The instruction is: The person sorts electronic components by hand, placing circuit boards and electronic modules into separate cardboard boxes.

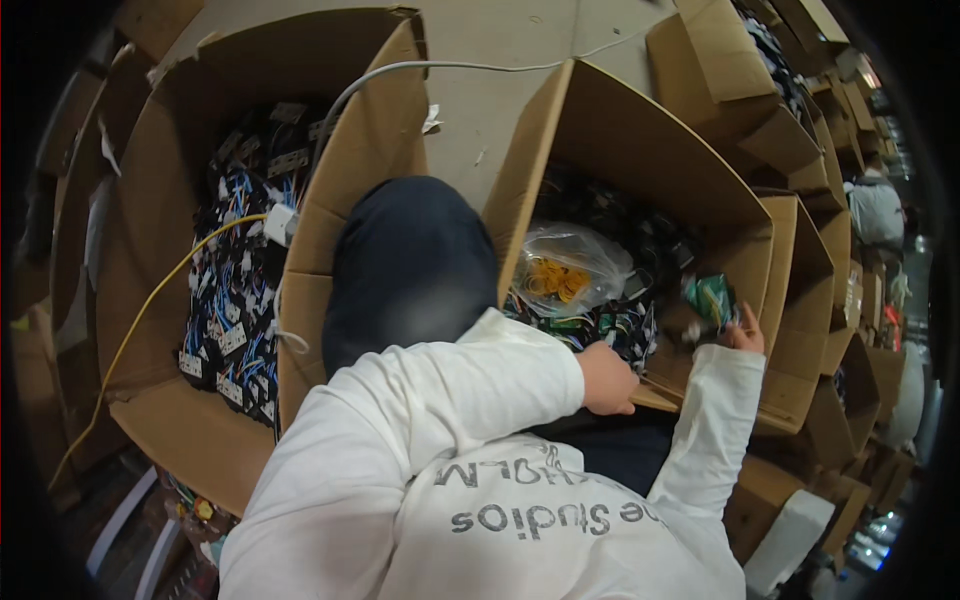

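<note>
We are leaning over the right cardboard box (640, 160), full of wire bundles (620, 320), with a second box of wiring (240, 290) on our left. A clear bag of yellow pieces (570, 268) is lying on top. Our left hand (608, 378) is resting curled on the box edge, steadying us; our right hand (742, 330) is gripping a small green bundle (710, 298), lifted clear.

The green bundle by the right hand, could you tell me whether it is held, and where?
The right hand grips the blurred green bundle at its lower right edge. The left hand rests on the brown cardboard box rim; whether it holds anything is unclear.
</note>
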`<move>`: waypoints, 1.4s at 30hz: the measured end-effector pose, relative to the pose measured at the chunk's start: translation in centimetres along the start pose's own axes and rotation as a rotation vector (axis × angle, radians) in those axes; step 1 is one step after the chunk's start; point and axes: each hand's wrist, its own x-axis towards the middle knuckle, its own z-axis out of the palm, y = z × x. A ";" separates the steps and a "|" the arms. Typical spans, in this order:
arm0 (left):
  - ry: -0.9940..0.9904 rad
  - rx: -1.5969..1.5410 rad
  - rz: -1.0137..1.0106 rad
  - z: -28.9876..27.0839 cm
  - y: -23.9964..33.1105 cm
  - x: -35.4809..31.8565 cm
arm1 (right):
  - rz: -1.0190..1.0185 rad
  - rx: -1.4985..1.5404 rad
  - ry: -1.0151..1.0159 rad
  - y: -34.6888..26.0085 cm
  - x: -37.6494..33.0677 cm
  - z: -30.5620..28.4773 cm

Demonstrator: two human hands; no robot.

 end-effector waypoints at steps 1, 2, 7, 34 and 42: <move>-0.013 0.014 0.020 -0.4 0.1 0.4 | -0.045 0.003 0.032 -1.5 -0.3 0.0; 0.022 0.000 0.009 -0.6 0.2 0.8 | -0.113 0.071 0.087 -2.8 -0.9 1.0; 0.194 -0.294 -0.162 -2.1 0.6 2.8 | -0.242 0.126 0.205 -7.6 -5.7 6.3; 0.677 -1.987 0.002 -5.7 -1.1 5.0 | -0.438 -0.488 -0.631 -13.6 -15.2 16.7; 0.631 -1.916 0.186 -7.4 0.3 3.4 | -0.236 0.085 -0.861 -10.0 -12.2 12.8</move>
